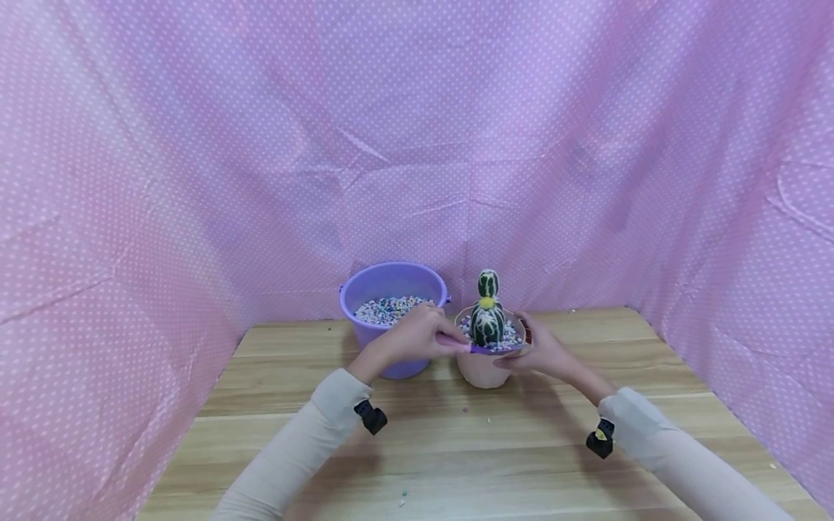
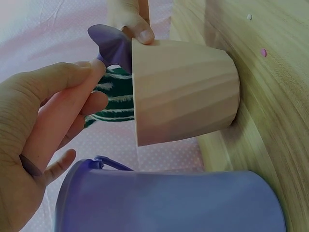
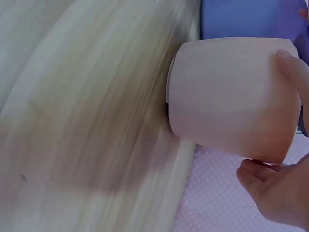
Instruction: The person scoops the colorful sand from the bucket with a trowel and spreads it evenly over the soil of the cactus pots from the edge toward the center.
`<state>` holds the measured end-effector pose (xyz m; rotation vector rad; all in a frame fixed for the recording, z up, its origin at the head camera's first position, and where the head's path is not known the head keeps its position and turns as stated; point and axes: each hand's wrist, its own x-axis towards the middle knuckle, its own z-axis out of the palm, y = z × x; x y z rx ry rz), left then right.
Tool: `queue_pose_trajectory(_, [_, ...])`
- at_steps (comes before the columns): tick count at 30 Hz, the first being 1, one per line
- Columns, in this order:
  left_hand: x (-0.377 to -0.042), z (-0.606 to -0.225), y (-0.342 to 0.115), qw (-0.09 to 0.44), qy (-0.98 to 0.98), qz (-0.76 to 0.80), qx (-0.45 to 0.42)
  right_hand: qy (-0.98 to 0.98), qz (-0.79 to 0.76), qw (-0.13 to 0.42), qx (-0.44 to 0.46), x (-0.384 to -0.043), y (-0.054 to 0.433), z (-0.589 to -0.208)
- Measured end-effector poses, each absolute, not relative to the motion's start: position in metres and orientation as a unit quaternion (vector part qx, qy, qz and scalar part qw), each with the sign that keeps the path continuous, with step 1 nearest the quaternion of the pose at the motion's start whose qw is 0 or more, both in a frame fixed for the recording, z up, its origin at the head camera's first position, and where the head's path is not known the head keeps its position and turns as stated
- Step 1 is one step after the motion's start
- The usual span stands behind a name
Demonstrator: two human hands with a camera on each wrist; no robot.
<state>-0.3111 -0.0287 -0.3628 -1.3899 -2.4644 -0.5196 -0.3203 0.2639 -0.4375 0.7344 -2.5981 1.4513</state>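
My left hand [image 1: 423, 334] grips the pink handle of a small toy shovel [image 2: 67, 110], whose purple blade lies over the near rim of a pale pink flower pot [image 1: 483, 371]. Inside the pot, a green-and-white striped cactus [image 1: 487, 323] with a yellow band stands upright among pastel pebbles [image 1: 511, 337]. On the pot's right side, my right hand [image 1: 546, 354] holds the rim, its thumb on the front wall and the other fingers around the far side. The right wrist view shows that thumb [image 3: 292, 67] against the pot's upper wall.
A purple bucket [image 1: 402, 369] holding many pastel pebbles [image 1: 389, 309] stands just left of the pot, under my left forearm. A few loose pebbles [image 2: 263, 52] lie on the wooden table [image 1: 495, 463]. Pink dotted cloth [image 1: 417, 145] hangs behind and at both sides.
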Motion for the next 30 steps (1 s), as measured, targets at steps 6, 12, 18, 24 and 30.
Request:
queue_pose_trajectory(6, [-0.312, -0.362, -0.030, 0.130, -0.850, -0.183, -0.476, -0.853, 0.447, 0.001, 0.270, -0.329, 0.271, -0.431])
queue_pose_trajectory(12, [-0.311, -0.362, -0.031, 0.127, -0.853, -0.179, -0.474, -0.850, 0.429, -0.024, 0.304, -0.341, 0.282, -0.431])
queue_pose_trajectory(18, [-0.311, -0.361, -0.030, 0.119, -0.859, -0.174, -0.466, -0.853, 0.425, 0.003, 0.303, -0.340, 0.282, -0.434])
queue_pose_trajectory(24, [-0.311, -0.363, -0.026, 0.123, -0.869, -0.154, -0.454, -0.872, 0.413, 0.036, 0.261, -0.333, 0.274, -0.437])
queue_pose_trajectory(30, [-0.313, -0.365, -0.024, 0.120, -0.876, -0.155, -0.441, -0.886, 0.404, 0.067, 0.218, -0.323, 0.265, -0.437])
